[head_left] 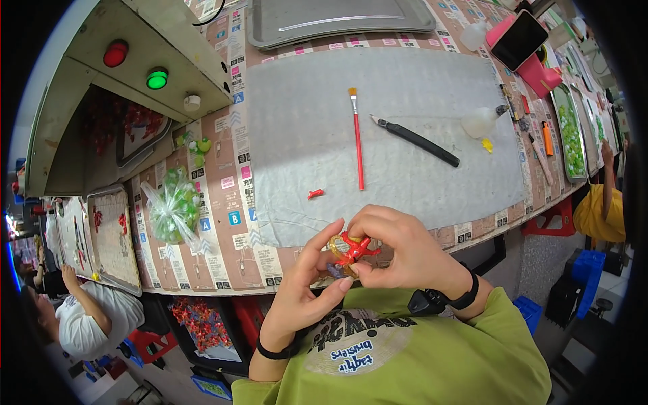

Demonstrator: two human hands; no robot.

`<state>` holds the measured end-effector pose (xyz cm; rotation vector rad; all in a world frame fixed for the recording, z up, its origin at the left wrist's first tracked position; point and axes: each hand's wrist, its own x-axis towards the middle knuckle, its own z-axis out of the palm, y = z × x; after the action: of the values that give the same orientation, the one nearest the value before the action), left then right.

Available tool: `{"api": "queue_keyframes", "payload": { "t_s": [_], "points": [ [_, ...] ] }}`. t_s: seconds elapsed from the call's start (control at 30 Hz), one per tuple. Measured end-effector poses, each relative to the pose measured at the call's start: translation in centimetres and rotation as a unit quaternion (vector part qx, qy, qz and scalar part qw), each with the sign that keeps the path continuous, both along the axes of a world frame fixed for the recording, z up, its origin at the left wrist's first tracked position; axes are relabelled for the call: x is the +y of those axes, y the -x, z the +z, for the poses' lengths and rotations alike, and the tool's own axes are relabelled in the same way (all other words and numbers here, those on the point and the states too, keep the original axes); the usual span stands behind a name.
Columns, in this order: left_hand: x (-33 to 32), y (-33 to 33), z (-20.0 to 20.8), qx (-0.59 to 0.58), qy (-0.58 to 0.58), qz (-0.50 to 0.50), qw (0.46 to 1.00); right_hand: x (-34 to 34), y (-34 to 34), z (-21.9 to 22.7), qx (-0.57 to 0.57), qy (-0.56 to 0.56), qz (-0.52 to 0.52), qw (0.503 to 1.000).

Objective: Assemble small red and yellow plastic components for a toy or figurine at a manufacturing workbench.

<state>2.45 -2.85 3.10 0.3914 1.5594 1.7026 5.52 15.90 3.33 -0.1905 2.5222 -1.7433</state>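
Note:
Both of my hands meet over the near edge of the table around a small red plastic figure (355, 250) with yellowish and purple parts. My right hand (398, 250) pinches the figure between thumb and fingers. My left hand (312, 283) curls about its other side, fingers and thumb against it. On the grey mat (297, 142) beyond lies a small red piece (315, 194). Farther off rest a thin red-handled paintbrush (358, 142) and a black-handled craft knife (418, 143), its tip toward the brush.
At left stands a metal box (155, 40) with red and green lamps and red parts inside. A plastic bag of green pieces (174, 209) and a tray (111, 236) lie near it. A metal tray (337, 20) sits at the back, a phone (520, 40) back right. Other people work at both sides.

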Motion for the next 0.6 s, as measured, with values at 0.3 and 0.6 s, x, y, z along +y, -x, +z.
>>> {"api": "queue_keyframes", "payload": {
  "t_s": [0.3, 0.6],
  "points": [
    [-0.06, -0.01, -0.81, -0.010, -0.046, 0.008, 0.999, -0.74, -0.49, 0.59, 0.127, -0.116, -0.031, 0.985],
    [0.07, 0.38, -1.00, -0.076, -0.117, 0.007, 0.990, -0.57, -0.46, 0.33, 0.103, -0.084, -0.025, 0.991]
  ]
}}
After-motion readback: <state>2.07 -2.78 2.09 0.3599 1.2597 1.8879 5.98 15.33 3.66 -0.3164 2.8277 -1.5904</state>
